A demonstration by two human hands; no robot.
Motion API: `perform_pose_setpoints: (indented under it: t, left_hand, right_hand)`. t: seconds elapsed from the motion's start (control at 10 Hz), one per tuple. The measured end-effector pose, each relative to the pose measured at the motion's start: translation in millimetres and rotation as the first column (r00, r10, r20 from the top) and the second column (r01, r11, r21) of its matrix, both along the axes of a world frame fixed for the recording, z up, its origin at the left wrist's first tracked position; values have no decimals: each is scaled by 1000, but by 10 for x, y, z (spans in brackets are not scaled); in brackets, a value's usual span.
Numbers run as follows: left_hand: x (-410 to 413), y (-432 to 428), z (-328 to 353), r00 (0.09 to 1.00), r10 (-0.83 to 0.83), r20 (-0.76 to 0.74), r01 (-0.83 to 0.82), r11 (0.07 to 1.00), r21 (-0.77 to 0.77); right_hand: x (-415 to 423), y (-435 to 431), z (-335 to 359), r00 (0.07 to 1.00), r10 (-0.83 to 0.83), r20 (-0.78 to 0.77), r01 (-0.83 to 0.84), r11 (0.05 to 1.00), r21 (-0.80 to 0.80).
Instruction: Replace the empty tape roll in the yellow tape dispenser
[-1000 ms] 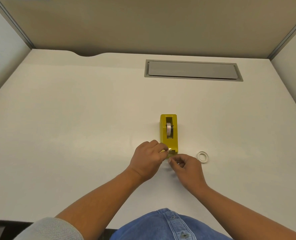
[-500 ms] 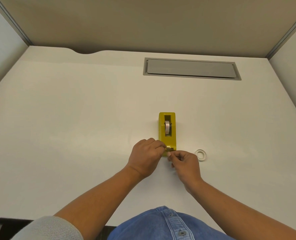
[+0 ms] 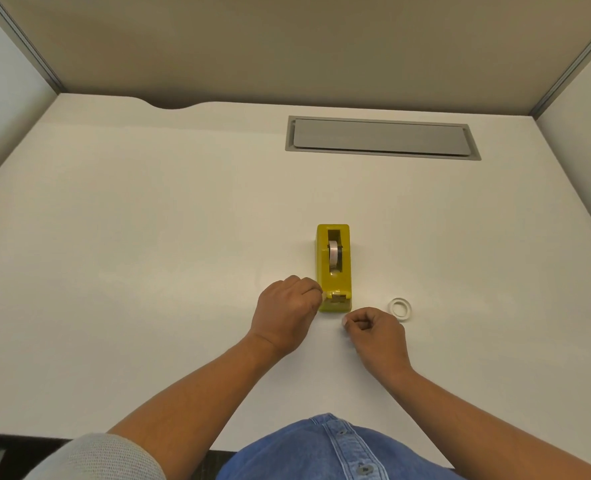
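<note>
One yellow tape dispenser (image 3: 334, 271) stands mid-desk (image 3: 148, 271), a tape roll (image 3: 334, 255) in its slot. The left hand (image 3: 287, 313), fingers curled, touches its near corner; whether it grips is unclear. The right hand (image 3: 377, 332) presses thumb to forefinger just in front; anything between them is too small to tell. A white empty core (image 3: 400, 309) lies just beside that hand.

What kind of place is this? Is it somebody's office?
Probably an office cubicle: beige partition panels wall in a white desk, the desk has a grey cable hatch, and a yellow tape dispenser stands on it.
</note>
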State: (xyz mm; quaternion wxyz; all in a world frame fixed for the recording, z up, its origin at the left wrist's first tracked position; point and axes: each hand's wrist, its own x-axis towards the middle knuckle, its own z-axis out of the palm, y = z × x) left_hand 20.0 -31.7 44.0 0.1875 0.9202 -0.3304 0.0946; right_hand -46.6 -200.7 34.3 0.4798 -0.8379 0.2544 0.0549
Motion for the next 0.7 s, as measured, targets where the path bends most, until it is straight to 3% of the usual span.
perform_pose_setpoints:
  t: [0.3,0.7]
  left_hand:
    - [70,82,16,966,233,-111,-238,971,-34]
    - [301,95,-51,879,378,-291,-322,920,224]
  right_hand:
    - [152,-197,196,981,146,125,-108,956,-271]
    - [629,-467,229,907,393,152,-212,737,-642]
